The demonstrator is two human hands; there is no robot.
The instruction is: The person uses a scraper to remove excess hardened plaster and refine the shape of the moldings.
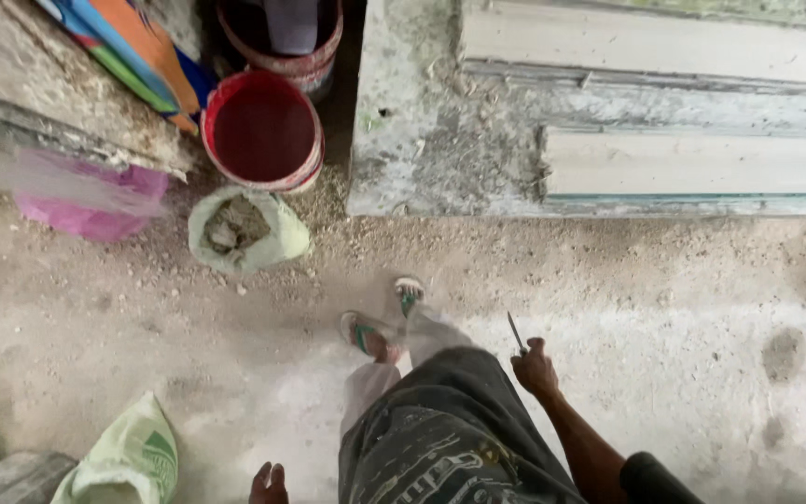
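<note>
Standing figure, thin blade in hand, dusty concrete floor.

Right hand (535, 367) closed around a slim metal blade (516, 332), point up, right of the sandalled feet; left hand (269, 482) at near edge, fingers loosely spread, holding nothing. Far left: round red plastic bucket (264, 131); just near it, open green woven sack (244, 230) of grey rubble. Floor (683, 308) gritty, powdery. Risk, judged: loose grit under smooth sandals (368, 332) could slip a step, bringing the bare blade against the leg.

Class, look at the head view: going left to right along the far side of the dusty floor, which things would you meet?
Pink bag → open pale green sack of rubble → red bucket → weathered concrete step
</note>
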